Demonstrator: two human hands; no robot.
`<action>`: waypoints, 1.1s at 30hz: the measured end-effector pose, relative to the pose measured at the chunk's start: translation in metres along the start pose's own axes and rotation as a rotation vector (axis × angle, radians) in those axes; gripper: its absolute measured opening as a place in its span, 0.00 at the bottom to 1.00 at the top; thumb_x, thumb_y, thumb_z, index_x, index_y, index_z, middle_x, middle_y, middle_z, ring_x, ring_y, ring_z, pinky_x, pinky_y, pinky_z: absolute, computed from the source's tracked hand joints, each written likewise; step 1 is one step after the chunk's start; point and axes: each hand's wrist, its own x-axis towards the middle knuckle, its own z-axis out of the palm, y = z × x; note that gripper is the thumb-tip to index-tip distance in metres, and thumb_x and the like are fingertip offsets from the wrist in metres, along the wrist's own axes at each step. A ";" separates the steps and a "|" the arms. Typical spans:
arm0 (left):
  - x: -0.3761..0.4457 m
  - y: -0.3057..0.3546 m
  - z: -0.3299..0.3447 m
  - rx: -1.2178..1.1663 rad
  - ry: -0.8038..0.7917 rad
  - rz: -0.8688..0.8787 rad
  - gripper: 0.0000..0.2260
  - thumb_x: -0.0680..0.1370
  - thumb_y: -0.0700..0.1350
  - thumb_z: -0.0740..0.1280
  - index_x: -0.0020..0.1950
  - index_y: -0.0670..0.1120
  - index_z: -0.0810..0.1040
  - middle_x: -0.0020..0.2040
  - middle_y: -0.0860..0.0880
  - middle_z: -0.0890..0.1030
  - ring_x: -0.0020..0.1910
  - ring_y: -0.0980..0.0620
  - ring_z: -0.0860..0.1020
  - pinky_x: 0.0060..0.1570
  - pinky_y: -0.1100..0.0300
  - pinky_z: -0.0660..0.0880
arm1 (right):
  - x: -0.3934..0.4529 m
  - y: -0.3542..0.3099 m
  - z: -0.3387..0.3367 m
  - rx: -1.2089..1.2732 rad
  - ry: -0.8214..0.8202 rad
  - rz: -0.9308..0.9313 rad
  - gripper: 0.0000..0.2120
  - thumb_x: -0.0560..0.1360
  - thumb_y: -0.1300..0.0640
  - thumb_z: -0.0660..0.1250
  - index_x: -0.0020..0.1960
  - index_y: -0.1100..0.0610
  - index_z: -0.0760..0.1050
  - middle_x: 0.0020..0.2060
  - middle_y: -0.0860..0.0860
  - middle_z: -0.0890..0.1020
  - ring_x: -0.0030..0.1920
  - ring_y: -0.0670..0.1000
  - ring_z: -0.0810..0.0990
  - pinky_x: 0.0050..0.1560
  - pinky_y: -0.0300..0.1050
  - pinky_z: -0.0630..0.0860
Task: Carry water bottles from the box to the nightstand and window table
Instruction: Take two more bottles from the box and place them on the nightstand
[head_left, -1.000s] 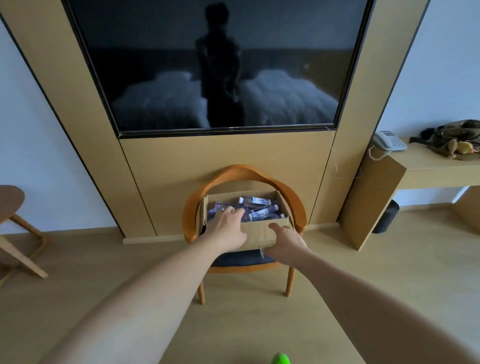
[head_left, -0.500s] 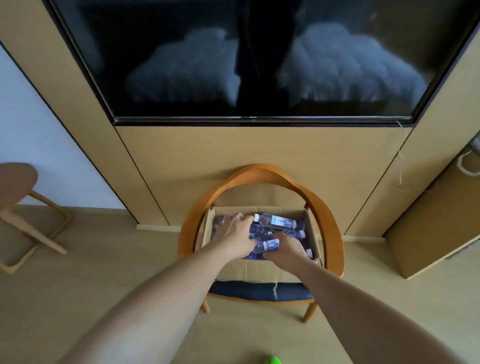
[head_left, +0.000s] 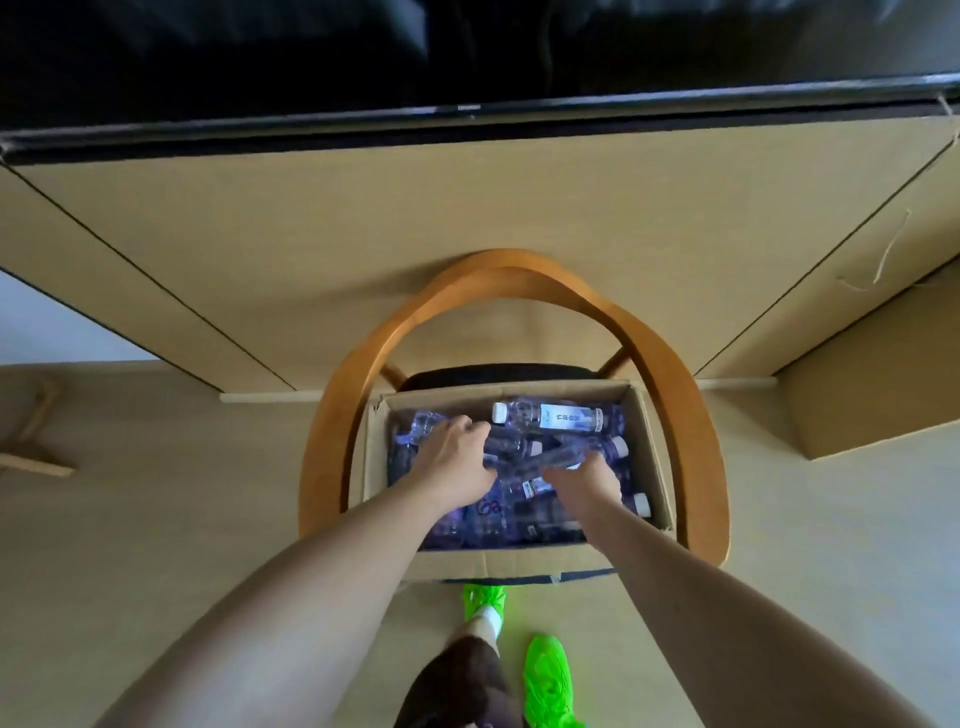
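Both hands down in the box of water bottles

The left hand (head_left: 453, 457) lies on the bottles at the left side of the cardboard box (head_left: 649, 447), fingers curled; its hold cannot be told. The right hand (head_left: 586, 480) grips a bottle (head_left: 558, 460) mid-box. The box sits on a wooden chair (head_left: 332, 415); another bottle (head_left: 550, 417) lies along its far edge.
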 end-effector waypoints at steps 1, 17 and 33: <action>0.012 -0.004 0.004 0.013 -0.018 0.010 0.26 0.78 0.52 0.71 0.74 0.46 0.71 0.70 0.46 0.73 0.70 0.44 0.71 0.67 0.48 0.72 | 0.010 -0.002 0.005 0.034 0.026 0.068 0.27 0.75 0.50 0.71 0.69 0.58 0.69 0.56 0.58 0.82 0.50 0.55 0.82 0.49 0.52 0.82; 0.107 -0.032 0.057 0.419 -0.128 0.082 0.25 0.71 0.44 0.76 0.67 0.50 0.75 0.63 0.49 0.78 0.65 0.46 0.75 0.69 0.47 0.66 | 0.092 -0.010 0.049 0.401 0.330 0.534 0.42 0.63 0.45 0.80 0.63 0.56 0.57 0.61 0.60 0.79 0.59 0.63 0.80 0.58 0.53 0.79; 0.074 -0.022 0.013 -0.090 -0.449 -0.272 0.18 0.54 0.48 0.70 0.42 0.47 0.77 0.43 0.47 0.78 0.40 0.49 0.78 0.32 0.60 0.73 | 0.050 -0.006 0.020 0.572 0.108 0.369 0.34 0.63 0.57 0.80 0.61 0.57 0.64 0.49 0.55 0.78 0.45 0.55 0.79 0.44 0.50 0.77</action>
